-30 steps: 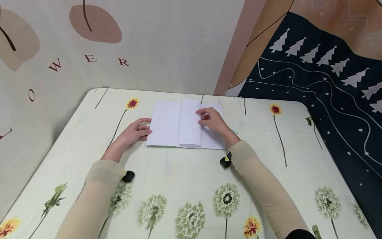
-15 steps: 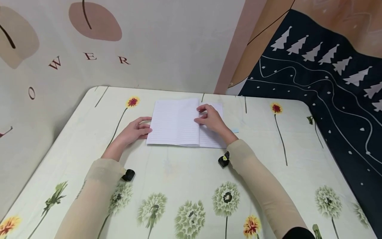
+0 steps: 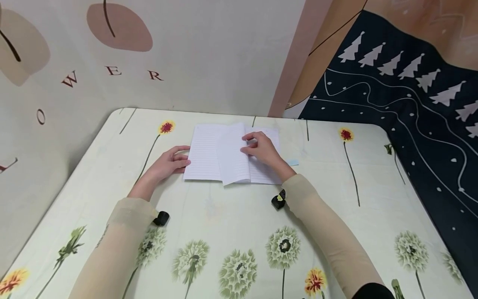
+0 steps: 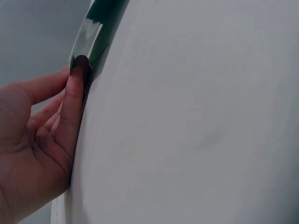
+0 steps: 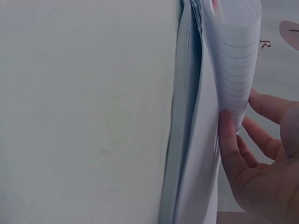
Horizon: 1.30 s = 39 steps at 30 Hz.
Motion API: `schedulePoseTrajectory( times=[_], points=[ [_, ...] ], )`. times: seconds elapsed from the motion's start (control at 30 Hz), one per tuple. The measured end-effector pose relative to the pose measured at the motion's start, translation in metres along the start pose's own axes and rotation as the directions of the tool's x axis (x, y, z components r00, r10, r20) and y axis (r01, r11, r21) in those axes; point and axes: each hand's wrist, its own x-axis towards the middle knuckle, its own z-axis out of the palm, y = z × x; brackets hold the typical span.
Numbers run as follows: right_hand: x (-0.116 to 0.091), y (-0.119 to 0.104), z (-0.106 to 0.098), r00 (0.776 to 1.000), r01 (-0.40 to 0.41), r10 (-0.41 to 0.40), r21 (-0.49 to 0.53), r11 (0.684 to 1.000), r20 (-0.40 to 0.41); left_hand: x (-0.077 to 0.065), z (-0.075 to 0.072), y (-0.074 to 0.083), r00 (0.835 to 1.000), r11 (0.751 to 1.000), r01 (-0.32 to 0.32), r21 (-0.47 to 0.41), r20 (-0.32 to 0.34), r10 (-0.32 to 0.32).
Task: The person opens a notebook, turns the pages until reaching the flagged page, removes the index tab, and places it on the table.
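- Pinching a curled, lined page (image 3: 232,155), the right hand (image 3: 263,149) has the paper between thumb and fingers.
- The left hand (image 3: 169,164) grips the left edge of the notebook (image 3: 203,153).
- The notebook lies open on the flower-print bench (image 3: 213,220), between both hands.
- A pale blue slip (image 3: 293,162) shows beside the right wrist.

Notebook (image 3: 232,153) on table (image 3: 213,211), backdrop (image 3: 209,58) behind both
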Motion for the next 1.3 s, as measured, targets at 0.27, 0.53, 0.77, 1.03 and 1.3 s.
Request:
schedulePoseTrajectory(
  times=[0.27, 0.53, 0.77, 1.03, 1.3],
  points=[
    [0.0, -0.003, 0.003, 1.0, 0.018, -0.018, -0.001, 1.0, -0.001, 0.001, -0.001, -0.002, 1.0, 1.0, 0.001, -0.005, -0.001, -0.001],
    [-0.001, -0.006, 0.005, 1.0, 0.019, -0.019, -0.028, 0.999, 0.002, 0.002, -0.001, -0.003, 1.0, 1.0, 0.0, -0.003, -0.001, 0.0],
    [-0.001, -0.006, 0.007, 0.999, 0.033, -0.032, -0.036, 0.999, 0.009, 0.002, -0.002, -0.004, 1.0, 1.0, 0.004, -0.005, -0.004, -0.004],
    [0.0, -0.007, 0.01, 0.999, 0.037, -0.037, -0.052, 0.998, 0.005, 0.0, -0.002, -0.003, 1.0, 1.0, -0.007, -0.023, 0.012, 0.008],
    [0.0, -0.01, 0.012, 0.999, 0.032, -0.032, -0.081, 0.996, 0.003, -0.001, -0.002, -0.001, 1.0, 0.999, -0.022, -0.037, 0.017, 0.023]
  ],
)
